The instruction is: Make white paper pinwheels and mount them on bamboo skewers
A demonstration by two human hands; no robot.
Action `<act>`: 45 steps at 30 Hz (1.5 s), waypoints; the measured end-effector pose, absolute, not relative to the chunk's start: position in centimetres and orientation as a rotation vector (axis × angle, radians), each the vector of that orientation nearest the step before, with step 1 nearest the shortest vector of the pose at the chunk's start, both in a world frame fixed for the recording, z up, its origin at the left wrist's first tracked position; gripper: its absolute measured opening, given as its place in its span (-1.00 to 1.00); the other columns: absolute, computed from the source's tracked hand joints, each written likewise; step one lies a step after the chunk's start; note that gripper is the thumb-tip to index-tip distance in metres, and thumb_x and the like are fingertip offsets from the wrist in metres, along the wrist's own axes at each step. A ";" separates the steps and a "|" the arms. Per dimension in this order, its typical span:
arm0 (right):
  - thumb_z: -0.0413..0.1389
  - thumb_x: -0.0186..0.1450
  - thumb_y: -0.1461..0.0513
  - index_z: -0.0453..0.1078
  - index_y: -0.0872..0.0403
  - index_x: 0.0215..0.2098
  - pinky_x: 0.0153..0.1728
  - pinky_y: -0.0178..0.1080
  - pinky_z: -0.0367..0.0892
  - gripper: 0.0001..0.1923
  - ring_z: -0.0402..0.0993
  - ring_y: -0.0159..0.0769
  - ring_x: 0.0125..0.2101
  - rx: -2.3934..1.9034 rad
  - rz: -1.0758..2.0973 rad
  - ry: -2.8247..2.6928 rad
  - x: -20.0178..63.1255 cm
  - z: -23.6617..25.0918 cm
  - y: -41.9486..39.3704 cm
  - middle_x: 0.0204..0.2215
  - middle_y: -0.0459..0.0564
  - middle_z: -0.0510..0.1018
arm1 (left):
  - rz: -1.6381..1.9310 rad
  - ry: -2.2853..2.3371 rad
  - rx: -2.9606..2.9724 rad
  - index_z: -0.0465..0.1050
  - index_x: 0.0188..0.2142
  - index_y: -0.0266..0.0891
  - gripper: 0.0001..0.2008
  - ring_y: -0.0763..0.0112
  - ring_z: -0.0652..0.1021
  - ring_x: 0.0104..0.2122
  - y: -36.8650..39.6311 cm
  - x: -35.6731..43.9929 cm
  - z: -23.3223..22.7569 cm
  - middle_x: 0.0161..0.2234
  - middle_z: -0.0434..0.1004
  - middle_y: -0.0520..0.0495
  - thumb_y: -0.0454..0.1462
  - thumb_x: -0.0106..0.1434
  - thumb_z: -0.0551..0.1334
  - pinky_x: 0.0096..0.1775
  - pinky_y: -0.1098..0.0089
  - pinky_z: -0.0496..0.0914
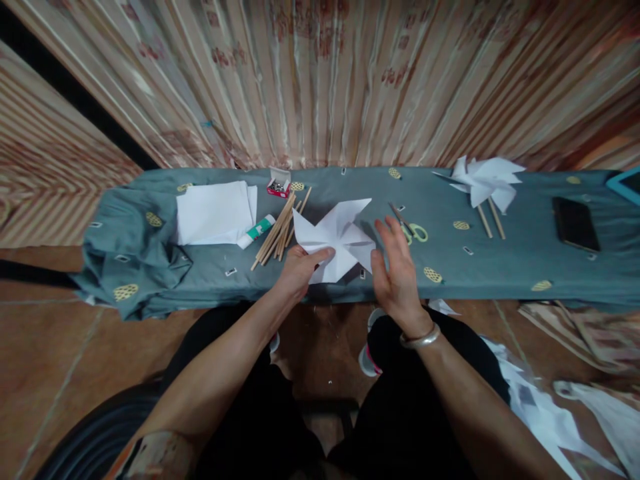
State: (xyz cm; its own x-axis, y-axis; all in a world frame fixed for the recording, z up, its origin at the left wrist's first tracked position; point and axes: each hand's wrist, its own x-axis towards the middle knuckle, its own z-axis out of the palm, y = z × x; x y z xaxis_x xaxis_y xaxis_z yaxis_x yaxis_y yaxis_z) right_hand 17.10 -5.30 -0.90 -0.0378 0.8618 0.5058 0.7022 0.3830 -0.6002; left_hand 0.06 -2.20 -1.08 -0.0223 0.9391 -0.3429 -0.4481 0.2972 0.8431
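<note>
On the grey-green cloth [500, 267], left hand [300, 267] pinching a folded paper pinwheel [337, 241], right hand [395, 270] spread open just beside it, scissors [411, 229] near, wooden sticks [277, 230] to the left.

One paper pinwheel [336, 241] lies at frame centre under two hands, left [300, 268] and right [395, 267]. Two finished pinwheels [485, 181] lie upper right. One scissors [410, 229], one glue stick [256, 231], one pin box [279, 183], one phone [576, 223], one stick bundle [279, 230].

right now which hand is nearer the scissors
Right. The right hand is open just left of the scissors, fingertips almost at the blades. The left hand pinches the paper pinwheel, farther left.
</note>
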 end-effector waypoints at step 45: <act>0.38 -0.01 0.06 0.28 0.06 0.15 -0.10 -0.06 0.49 -0.19 0.61 -0.17 -0.25 -1.209 1.275 -1.185 15.0 -1.6 -3.5 -0.21 0.01 0.68 | 1.346 1.122 0.824 0.58 -0.42 -0.29 -0.63 0.32 0.58 -0.43 -1.6 -1.2 0.3 -0.42 0.66 -0.04 -0.24 -0.29 0.51 -0.29 0.32 0.49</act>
